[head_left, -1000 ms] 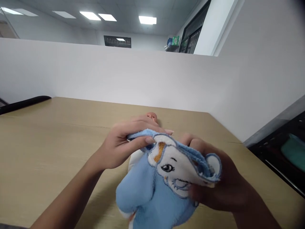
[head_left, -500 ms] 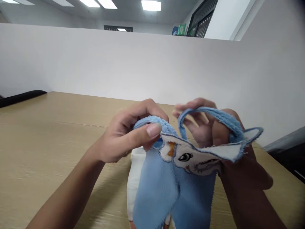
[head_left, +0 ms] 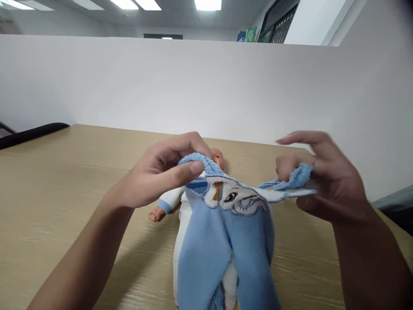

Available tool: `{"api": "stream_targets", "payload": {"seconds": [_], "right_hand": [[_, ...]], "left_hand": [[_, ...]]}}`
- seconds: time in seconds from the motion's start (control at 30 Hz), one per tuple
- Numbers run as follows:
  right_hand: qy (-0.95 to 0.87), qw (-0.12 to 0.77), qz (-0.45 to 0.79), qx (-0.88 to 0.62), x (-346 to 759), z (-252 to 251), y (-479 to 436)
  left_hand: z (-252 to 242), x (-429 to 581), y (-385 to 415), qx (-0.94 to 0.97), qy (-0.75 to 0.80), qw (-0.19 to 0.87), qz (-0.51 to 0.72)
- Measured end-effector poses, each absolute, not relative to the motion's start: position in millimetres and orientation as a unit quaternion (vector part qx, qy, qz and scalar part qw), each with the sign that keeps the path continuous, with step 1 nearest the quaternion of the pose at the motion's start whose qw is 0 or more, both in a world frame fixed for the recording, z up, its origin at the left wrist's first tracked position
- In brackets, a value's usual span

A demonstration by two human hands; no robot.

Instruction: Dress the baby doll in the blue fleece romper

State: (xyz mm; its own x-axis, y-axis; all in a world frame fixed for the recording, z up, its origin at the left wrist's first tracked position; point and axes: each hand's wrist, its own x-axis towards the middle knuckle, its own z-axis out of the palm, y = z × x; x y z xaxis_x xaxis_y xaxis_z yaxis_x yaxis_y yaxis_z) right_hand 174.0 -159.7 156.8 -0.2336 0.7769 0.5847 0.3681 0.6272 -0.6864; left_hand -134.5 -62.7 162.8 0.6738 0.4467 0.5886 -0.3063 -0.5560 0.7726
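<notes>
both hands hold up the blue romper (head_left: 222, 245), the left hand (head_left: 155, 176) pinching one strap and the right hand (head_left: 325, 181) the other, above the doll (head_left: 180, 202) on the table (head_left: 64, 193).

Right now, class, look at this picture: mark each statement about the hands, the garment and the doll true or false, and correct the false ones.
1. The left hand and the right hand each grip a strap of the blue garment. True.
2. The doll sits upright. False: it lies flat on the table.
3. The garment shows an elephant face. True.
4. The table is glass. False: it is wood-toned.
</notes>
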Motion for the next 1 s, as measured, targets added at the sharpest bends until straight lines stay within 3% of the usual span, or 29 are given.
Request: {"api": "stream_targets", "payload": {"seconds": [0.1,0.17,0.47,0.8,0.9,1.0], "right_hand": [[-0.841,0.359,0.182,-0.361,172.5,161.2,-156.5],[-0.862,0.334,0.179,-0.337,168.3,162.2,-155.6],[-0.778,0.476,0.237,-0.336,166.6,144.4,-161.8],[-0.734,0.505,0.294,-0.346,163.4,131.8,-157.6],[-0.722,0.453,0.390,-0.348,162.7,138.8,-157.6],[-0.745,0.309,0.470,-0.358,160.5,145.1,-157.8]], "left_hand": [[162.6,-130.1,-68.2,0.788,0.045,0.465,0.401],[162.2,-127.5,-71.1,0.793,0.052,0.468,0.385],[159.4,-128.9,-61.7,0.892,0.062,0.352,0.276],[149.8,-114.2,-65.9,0.849,0.021,0.457,0.265],[146.7,-114.1,-64.6,0.819,-0.009,0.498,0.284],[144.9,-113.1,-64.4,0.796,-0.031,0.527,0.297]]}}
